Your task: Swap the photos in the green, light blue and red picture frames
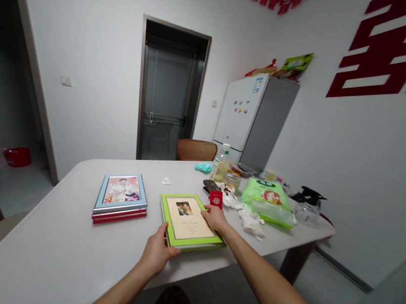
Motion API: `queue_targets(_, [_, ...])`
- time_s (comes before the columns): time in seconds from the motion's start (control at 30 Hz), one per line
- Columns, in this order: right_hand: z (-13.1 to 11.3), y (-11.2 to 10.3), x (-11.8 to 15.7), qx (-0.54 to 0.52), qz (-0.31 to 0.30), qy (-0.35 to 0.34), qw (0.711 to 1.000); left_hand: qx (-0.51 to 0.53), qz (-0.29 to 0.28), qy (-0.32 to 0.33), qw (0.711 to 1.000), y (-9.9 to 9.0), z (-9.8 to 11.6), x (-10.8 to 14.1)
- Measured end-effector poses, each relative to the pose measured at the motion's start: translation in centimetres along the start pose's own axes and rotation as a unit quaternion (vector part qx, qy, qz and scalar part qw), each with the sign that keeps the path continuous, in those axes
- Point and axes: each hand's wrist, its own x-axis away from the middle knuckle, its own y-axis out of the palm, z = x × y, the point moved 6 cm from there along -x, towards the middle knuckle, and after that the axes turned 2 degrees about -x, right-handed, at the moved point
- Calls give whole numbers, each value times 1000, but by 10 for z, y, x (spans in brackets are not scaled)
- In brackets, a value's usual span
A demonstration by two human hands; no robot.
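White table [44,250] under me, green-bordered album [183,227] near its front edge. Left hand [155,253] pinches the near-left corner, right hand [214,218] curls over the right edge; looks stiff, fairly heavy, best gripped by opposite edges.

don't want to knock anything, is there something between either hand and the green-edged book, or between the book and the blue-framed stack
Nothing visible: the left hand and right hand both touch the green-edged book, and nothing stands between it and the blue-framed stack.
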Motion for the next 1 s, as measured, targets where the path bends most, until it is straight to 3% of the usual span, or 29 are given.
queue_targets(0.27, [7, 0, -11, -23, 21, 30, 999, -141, 5, 4, 990, -4, 0, -15])
queue_targets(0.57, [-10, 7, 42, -174, -70, 63, 980, -137, -1, 13, 990, -26, -3, 19])
queue_targets(0.7, [-56, 2, 76, -258, -126, 27, 958, -129, -14, 12, 991, -39, 2, 43])
queue_targets(0.77, [-89, -4, 92, -274, -117, -16, 955, -87, -18, 18, 996, -43, 13, 53])
queue_targets(0.83, [-123, -8, 108, -232, -79, -73, 967, 27, -32, 28, 999, -44, 31, 60])
queue_targets(0.93, [-166, 13, 137, -186, -119, -136, 966, 232, -33, 42, 971, -53, 61, 69])
queue_targets(1.0, [-182, 41, 157, -196, -176, -159, 951, 310, 6, 46, 950, -70, 71, 75])
